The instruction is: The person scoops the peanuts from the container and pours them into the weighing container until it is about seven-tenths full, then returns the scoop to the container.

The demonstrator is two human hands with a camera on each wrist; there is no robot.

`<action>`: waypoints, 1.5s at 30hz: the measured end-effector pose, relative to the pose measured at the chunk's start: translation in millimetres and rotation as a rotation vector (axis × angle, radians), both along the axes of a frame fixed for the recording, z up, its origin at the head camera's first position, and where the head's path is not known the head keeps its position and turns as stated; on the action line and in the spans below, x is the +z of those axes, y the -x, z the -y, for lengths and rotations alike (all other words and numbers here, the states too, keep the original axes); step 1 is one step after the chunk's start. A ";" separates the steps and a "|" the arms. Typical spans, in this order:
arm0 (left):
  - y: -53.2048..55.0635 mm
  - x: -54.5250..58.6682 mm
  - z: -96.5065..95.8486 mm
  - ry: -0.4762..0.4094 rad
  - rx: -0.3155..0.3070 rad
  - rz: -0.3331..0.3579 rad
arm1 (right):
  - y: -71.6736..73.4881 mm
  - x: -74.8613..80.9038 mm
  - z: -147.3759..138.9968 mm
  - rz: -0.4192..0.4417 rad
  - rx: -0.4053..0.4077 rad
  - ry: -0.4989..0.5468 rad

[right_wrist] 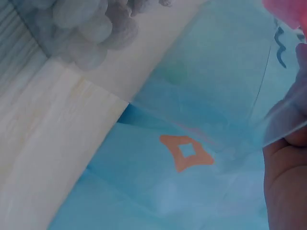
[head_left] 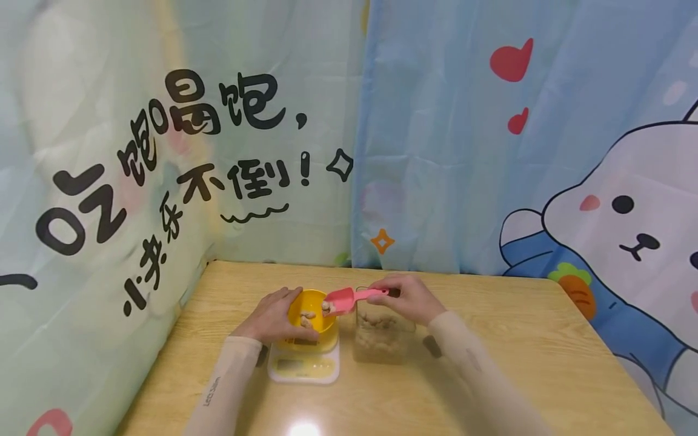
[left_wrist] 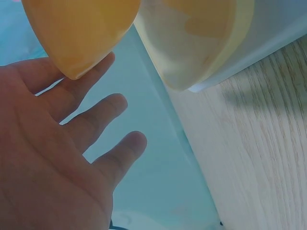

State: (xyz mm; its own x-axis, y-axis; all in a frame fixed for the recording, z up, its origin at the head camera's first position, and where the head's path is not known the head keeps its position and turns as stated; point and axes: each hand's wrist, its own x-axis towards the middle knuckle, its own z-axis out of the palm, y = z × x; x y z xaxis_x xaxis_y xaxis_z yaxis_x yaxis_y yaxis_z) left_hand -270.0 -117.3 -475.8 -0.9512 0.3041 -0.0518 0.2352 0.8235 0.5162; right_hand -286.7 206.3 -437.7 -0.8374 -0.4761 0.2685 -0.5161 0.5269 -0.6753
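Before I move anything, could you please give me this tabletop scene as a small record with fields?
Left hand: holds the round, glossy yellow bowl by its side
Right hand: grips the pink plastic scoop by its handle
Scoop position: tip over the bowl's right edge, in the head view
Loose contents: tan nut-like pieces in bowl, scoop and clear square container
Under the bowl: white-and-yellow scale; contact unclear
Container position: right of the scale
Surface: light wood-grain table
Backdrop: printed green and blue curtains
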 end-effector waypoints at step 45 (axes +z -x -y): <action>-2.3 1.3 -0.8 -0.036 0.005 0.027 | -8.3 -5.1 -29.2 -0.039 -0.070 0.110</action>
State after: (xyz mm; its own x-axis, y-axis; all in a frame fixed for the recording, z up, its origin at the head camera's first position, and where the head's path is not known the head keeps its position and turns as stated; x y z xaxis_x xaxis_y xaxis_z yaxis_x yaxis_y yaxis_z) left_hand -267.6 -116.4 -474.5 -0.9513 0.3011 -0.0664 0.2166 0.8057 0.5512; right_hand -278.4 235.5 -442.8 -0.8554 -0.3831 0.3485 -0.5076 0.4866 -0.7110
